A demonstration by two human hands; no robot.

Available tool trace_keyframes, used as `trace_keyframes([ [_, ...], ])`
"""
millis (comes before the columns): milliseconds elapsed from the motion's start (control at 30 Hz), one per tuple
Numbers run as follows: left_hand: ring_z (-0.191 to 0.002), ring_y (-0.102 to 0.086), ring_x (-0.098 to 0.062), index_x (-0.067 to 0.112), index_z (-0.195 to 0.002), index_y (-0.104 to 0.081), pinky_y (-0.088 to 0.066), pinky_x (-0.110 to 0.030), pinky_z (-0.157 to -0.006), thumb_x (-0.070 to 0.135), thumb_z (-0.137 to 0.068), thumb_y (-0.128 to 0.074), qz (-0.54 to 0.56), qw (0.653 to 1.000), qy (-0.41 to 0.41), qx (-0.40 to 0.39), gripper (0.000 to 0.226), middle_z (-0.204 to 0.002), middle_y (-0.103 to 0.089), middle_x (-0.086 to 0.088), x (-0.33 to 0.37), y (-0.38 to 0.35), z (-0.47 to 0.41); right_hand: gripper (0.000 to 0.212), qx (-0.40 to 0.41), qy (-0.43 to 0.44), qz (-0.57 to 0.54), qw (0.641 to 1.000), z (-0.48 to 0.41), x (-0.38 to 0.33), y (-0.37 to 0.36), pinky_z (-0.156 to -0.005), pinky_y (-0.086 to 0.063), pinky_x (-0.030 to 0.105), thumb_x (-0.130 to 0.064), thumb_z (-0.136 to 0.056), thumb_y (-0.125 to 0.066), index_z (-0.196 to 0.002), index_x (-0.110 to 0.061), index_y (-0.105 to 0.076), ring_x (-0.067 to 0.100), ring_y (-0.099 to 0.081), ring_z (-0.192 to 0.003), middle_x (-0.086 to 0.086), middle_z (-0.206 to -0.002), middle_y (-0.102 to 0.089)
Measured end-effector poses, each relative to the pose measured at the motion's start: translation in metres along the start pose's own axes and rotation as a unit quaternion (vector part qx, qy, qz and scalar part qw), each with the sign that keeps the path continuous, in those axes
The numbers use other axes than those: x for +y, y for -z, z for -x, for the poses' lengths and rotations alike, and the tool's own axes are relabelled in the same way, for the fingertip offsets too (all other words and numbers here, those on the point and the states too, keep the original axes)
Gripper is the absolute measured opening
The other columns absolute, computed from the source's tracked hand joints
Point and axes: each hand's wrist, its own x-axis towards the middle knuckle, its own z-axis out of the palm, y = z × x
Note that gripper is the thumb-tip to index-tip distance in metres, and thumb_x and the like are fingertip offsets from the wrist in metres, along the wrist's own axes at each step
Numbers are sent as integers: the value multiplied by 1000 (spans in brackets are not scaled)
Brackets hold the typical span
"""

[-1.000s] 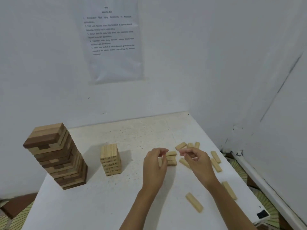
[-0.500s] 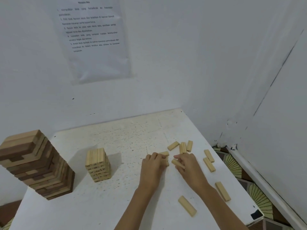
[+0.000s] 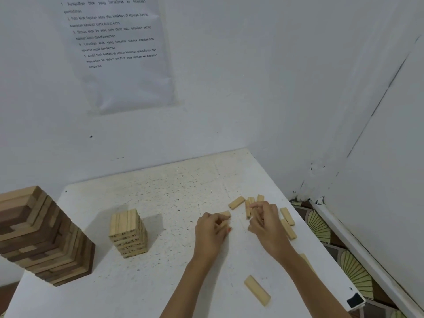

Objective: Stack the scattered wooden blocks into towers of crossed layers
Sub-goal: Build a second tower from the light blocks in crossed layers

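Note:
On the white table [image 3: 160, 283] my left hand [image 3: 212, 232] curls round a low stack of pale wooden blocks [image 3: 226, 214], most of it hidden under the fingers. My right hand [image 3: 266, 222] is just to the right, its fingers pinching a pale block [image 3: 249, 206] lifted from the loose ones. A small pale tower [image 3: 128, 234] of crossed layers stands left of the hands. A taller tower of dark and pale blocks [image 3: 39, 235] leans at the far left. Several loose blocks lie around the right hand, one of them [image 3: 257, 290] near the front edge.
White walls close in behind and on the right, with a printed sheet [image 3: 117, 49] taped up. The table's right edge drops to a patterned floor [image 3: 348, 262]. Loose blocks [image 3: 288, 222] lie close to that edge.
The view has swung right and down, sliding both towers leftward. My right hand has risen from beside the low stack and moved right, towards the loose blocks. My left hand stays on the stack.

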Motion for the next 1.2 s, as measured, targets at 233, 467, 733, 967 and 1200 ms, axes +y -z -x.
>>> trace_keyframes([
  [233,-77,-58,-5,25,-94,-68,-44,-11,-65,16,-87,-70,153,982,46,102,11,-88,-64,7,19,5,1,24,43,-73,88,993,-15,9,-6,-70,-45,23,-23,-91,-63,-109,-13,-50,10,-49,-81,2,-106,-41],
  [467,-57,-49,-1,24,-92,-67,-44,-16,-58,16,-85,-73,206,971,61,102,13,-65,-54,8,21,13,6,14,115,-61,152,980,-15,7,-25,-64,-43,22,-22,-88,-67,-94,-12,-61,16,-57,-83,2,-97,-52],
  [733,-72,-57,-12,23,-107,-67,-47,-14,-61,18,-91,-66,244,955,76,152,17,-79,-62,-2,5,25,26,11,112,-47,-89,989,11,-29,-31,-55,-43,10,-9,-83,-73,-89,-12,-65,9,-48,-58,0,-82,-65],
  [967,-89,-64,-16,27,-119,-62,-54,-22,-74,19,-97,-58,258,946,101,167,25,-98,-66,-1,-10,50,55,9,20,-93,-240,966,38,-48,-53,-61,-46,9,-9,-88,-68,-95,-13,-69,-2,-60,-66,-7,-77,-64],
  [1200,-87,-64,-15,28,-113,-67,-51,-18,-72,17,-93,-63,234,947,119,186,23,-97,-67,-5,-32,73,93,10,-84,-63,-198,975,67,-53,-93,-64,-44,11,-15,-87,-70,-96,-19,-72,-2,-54,-64,-2,-73,-56],
])
